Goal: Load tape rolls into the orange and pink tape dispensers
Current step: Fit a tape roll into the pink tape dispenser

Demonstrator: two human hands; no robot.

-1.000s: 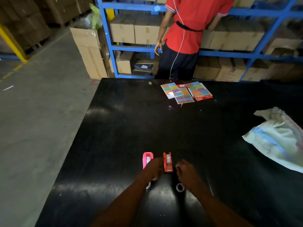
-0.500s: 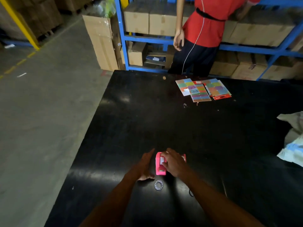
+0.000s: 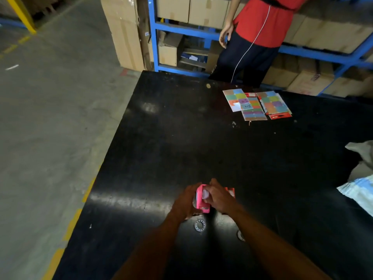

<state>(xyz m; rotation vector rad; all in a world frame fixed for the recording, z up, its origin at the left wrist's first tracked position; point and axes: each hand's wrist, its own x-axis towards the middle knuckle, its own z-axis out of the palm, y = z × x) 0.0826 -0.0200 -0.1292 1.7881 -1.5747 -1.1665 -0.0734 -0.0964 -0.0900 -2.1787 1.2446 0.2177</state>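
— What is seen to have changed on the black table (image 3: 181,138)?

— The left hand (image 3: 186,201), laid flat on the table half a second ago, is now curled against the left side of the pink tape dispenser (image 3: 201,199), which is held between both hands near the front edge.

— And the right hand (image 3: 219,197)?

— It is closed over the dispenser's top and right side. The orange tape dispenser (image 3: 230,191) is mostly hidden just behind it. One tape roll (image 3: 199,225) is left lying flat just below the hands, untouched.

One head-worn view looks steeply down (wide-angle) across the black table (image 3: 181,138).
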